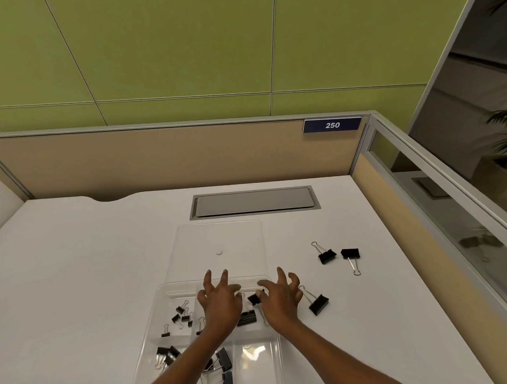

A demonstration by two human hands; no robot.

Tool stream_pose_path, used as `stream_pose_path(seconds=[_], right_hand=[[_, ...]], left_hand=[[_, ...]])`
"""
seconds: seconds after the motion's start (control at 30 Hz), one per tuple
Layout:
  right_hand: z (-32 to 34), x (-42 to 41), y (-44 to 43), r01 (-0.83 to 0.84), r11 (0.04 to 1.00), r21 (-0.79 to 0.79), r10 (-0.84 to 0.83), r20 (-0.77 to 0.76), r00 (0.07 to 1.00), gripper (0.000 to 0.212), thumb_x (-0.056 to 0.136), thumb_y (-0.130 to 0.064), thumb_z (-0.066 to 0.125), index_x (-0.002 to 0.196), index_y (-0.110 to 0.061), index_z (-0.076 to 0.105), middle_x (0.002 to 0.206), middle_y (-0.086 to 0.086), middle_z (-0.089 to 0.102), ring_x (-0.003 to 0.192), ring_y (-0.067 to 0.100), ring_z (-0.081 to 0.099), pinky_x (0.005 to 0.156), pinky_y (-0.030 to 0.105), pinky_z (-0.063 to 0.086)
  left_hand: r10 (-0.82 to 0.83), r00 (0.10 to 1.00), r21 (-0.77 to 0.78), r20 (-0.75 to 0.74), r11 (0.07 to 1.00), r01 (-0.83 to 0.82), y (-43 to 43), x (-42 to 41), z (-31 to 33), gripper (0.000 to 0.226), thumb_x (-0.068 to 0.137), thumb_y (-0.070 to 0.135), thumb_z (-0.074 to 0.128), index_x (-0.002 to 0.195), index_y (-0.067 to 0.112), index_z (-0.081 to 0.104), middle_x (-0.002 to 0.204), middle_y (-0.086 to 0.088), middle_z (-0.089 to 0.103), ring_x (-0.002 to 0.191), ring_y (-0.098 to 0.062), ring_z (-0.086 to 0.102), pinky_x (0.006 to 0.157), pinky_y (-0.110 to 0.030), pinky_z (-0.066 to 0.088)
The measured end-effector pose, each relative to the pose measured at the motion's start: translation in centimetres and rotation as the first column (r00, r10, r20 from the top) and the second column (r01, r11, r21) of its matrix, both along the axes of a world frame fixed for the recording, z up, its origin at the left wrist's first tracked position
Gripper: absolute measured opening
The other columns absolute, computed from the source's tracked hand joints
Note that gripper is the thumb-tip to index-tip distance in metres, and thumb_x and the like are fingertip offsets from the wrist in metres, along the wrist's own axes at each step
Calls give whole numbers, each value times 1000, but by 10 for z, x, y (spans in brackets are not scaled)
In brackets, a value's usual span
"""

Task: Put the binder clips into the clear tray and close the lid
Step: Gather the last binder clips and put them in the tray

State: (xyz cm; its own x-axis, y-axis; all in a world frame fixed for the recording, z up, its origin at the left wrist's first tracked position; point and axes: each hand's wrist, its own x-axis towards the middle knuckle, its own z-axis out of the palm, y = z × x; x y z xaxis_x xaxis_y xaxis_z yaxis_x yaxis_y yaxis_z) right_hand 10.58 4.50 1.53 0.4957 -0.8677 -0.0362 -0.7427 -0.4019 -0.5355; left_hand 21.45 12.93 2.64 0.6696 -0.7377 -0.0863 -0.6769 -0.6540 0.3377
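We see a white desk (76, 255) with a grey cable hatch (254, 202), beige partition (159, 160) labelled 250, green panelled wall (184, 50), glass divider (436, 185) right.

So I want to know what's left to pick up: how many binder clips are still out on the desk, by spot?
Clips far right on the desk: 2, one beside the other
Clip by the right hand: 1
Total outside the tray: 3
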Motion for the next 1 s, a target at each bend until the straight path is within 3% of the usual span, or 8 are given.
stream_pose_path(seconds=[0.1,0.2,0.43,0.57,0.77,1.0], right_hand=[[-2,-6,-4,-15,999,-39,18,69,997,34,91,-28,58,126,-29,57,150,2,30,136,23,15,107,39,26],[-4,-13,-11,-13,998,-59,22,154,988,31,90,-24,61,120,-27,60,144,0,36,133,20,17,107,36,29],[-7,-35,-34,101,995,-25,-95,188,978,26,85,-16,67,110,-22,65,132,-3,48,129,18,29,100,26,32],[-11,-52,-48,184,983,1,-180,223,958,26,81,-12,71,105,-21,66,120,-1,57,123,18,37,95,35,45],[-9,-75,-70,249,969,15,-248,142,958,26,82,-17,70,107,-20,65,113,-2,63,121,19,40,96,30,37],[-12,-99,-84,209,964,166,-211,-9,978,43,79,-29,75,118,-22,58,117,-3,55,119,16,43,90,29,47]], left_hand=[[17,1000,-52,3,999,-17,-6,-1,0,18,87,28,56,100,29,69,143,-1,44,140,-32,6,103,-45,15],[22,1000,-144,-4,989,-22,-13,-3,-1,12,83,28,59,91,23,67,128,0,56,134,-31,17,101,-44,19],[-107,994,-193,31,975,111,-44,-14,4,19,84,31,59,97,19,64,119,3,60,131,-30,24,99,-42,20],[-204,976,-153,74,965,213,-63,-22,5,23,83,35,59,100,19,63,117,2,61,128,-31,29,96,-42,24],[-313,943,-91,110,942,324,-93,-35,5,31,85,38,56,108,19,61,124,0,56,125,-30,32,94,-42,28],[-474,870,21,134,879,476,-139,-45,4,33,88,31,54,118,18,55,125,-2,54,117,-27,39,89,-38,30]])
